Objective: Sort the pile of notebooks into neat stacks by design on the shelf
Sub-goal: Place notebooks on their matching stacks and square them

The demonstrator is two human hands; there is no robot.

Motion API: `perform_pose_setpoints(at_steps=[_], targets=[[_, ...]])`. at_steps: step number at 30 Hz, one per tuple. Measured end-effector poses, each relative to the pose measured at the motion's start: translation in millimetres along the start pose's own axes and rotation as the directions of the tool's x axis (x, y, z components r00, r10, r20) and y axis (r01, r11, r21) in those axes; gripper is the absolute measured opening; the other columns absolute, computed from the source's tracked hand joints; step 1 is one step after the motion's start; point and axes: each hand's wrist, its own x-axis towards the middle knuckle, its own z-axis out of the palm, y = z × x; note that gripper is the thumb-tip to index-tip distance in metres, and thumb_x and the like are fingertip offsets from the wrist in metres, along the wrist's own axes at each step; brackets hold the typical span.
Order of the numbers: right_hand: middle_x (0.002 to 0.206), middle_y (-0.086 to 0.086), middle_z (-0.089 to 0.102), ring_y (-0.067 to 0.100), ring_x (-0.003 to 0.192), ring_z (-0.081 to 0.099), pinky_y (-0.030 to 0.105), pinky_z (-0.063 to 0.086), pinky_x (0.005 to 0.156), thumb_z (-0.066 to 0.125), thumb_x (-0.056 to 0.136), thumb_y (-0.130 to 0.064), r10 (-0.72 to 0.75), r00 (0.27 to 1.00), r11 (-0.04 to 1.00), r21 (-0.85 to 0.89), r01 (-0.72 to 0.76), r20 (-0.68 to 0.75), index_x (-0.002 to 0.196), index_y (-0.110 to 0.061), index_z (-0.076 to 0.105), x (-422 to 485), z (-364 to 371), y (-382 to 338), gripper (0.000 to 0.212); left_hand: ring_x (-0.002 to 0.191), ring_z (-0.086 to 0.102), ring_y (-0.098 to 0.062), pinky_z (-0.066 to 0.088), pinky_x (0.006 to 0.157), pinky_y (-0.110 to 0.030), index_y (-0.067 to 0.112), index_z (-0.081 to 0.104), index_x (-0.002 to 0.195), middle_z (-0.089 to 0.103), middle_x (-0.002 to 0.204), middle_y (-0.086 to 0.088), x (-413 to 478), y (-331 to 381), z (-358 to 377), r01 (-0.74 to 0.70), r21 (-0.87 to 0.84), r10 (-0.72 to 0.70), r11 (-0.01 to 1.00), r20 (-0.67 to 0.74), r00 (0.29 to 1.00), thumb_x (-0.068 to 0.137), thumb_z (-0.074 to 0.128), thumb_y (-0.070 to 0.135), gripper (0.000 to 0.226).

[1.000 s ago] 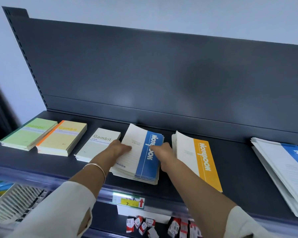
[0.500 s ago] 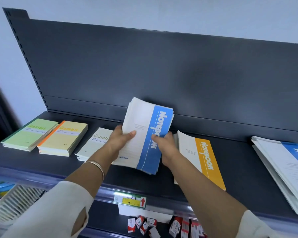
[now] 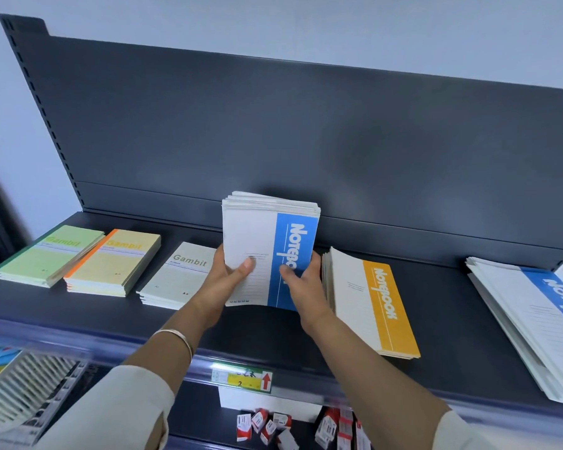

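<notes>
Your left hand (image 3: 223, 280) and right hand (image 3: 303, 284) grip blue-striped notebooks (image 3: 267, 241) from both sides, thumbs on front cover. Bundle stands upright over middle of shelf (image 3: 273, 332); cannot tell whether lower edge touches it. Just right: orange-striped notebooks (image 3: 371, 303), lying flat. Just left: white notebooks (image 3: 176, 277), then yellow notebooks (image 3: 114, 261), green notebooks (image 3: 49, 251). Loose pile (image 3: 533, 319) with blue stripe at right end.

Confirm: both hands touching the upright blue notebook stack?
Touching: head view shows left hand and right hand gripping the upright blue notebook stack, thumbs on its cover.
</notes>
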Motion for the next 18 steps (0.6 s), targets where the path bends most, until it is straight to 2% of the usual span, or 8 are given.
perform_pose_setpoints(at_steps=[4,6,9,13,15,18], targets=[[0.113,-0.007,0.05,0.012,0.102,0.052,0.025,0.041,0.084,0.049,0.097,-0.013,0.005,0.998,0.995,-0.101,-0.011,-0.058,0.13,-0.013,0.032,4.6,2.1,-1.6,0.036,0.114,0.051,-0.021,0.042,0.099,-0.041,0.019,0.026,0.138,0.052,0.125,0.0,6.9,-1.2,5.2,0.013,0.137,-0.002,0.991,-0.085,0.996,0.099,0.044,0.023,0.043],[0.109,-0.004,0.051,0.012,0.093,0.052,0.026,0.041,0.078,0.048,0.098,-0.014,0.013,0.998,0.983,-0.179,-0.025,-0.067,0.123,-0.009,0.036,9.6,1.3,-5.6,0.028,0.108,0.052,-0.022,0.043,0.094,-0.039,0.013,0.034,0.134,0.053,0.122,-0.005,14.7,6.1,6.1,0.057,0.237,-0.018,0.97,-0.166,0.986,0.099,0.045,0.022,0.038],[0.107,0.002,0.055,0.015,0.085,0.056,0.028,0.044,0.07,0.049,0.098,-0.023,0.113,0.988,0.967,-0.217,-0.133,-0.104,0.114,-0.007,0.041,19.4,0.8,-7.9,0.024,0.104,0.059,-0.03,0.048,0.093,-0.048,0.008,0.051,0.121,0.061,0.115,-0.01,24.6,12.3,-1.0,0.199,0.336,-0.123,0.92,-0.235,0.964,0.093,0.052,0.037,0.04],[0.117,0.012,0.057,0.027,0.101,0.059,0.039,0.052,0.087,0.051,0.096,-0.028,0.34,0.934,0.907,-0.223,-0.356,-0.11,0.123,-0.003,0.043,25.5,3.1,6.9,0.038,0.1,0.061,-0.034,0.049,0.091,-0.046,0.004,0.058,0.114,0.064,0.11,-0.014,21.3,2.0,-9.6,0.35,0.465,-0.266,0.813,-0.237,0.934,0.089,0.056,0.045,0.048],[0.123,0.013,0.056,0.03,0.109,0.058,0.04,0.05,0.091,0.052,0.096,-0.026,0.385,0.916,0.881,-0.251,-0.401,-0.111,0.128,-0.002,0.042,22.9,4.0,18.1,0.041,0.103,0.058,-0.033,0.048,0.09,-0.04,0.004,0.055,0.117,0.062,0.114,-0.015,18.7,-4.7,-7.0,0.376,0.545,-0.284,0.749,-0.249,0.926,0.091,0.053,0.046,0.049],[0.131,0.015,0.05,0.03,0.114,0.055,0.036,0.047,0.089,0.052,0.097,-0.024,0.378,0.916,0.867,-0.297,-0.401,-0.133,0.133,-0.003,0.036,22.7,5.3,24.9,0.045,0.109,0.055,-0.033,0.045,0.089,-0.037,0.004,0.053,0.123,0.058,0.12,-0.016,23.8,-2.1,-0.7,0.41,0.644,-0.307,0.646,-0.273,0.912,0.095,0.045,0.042,0.048]])
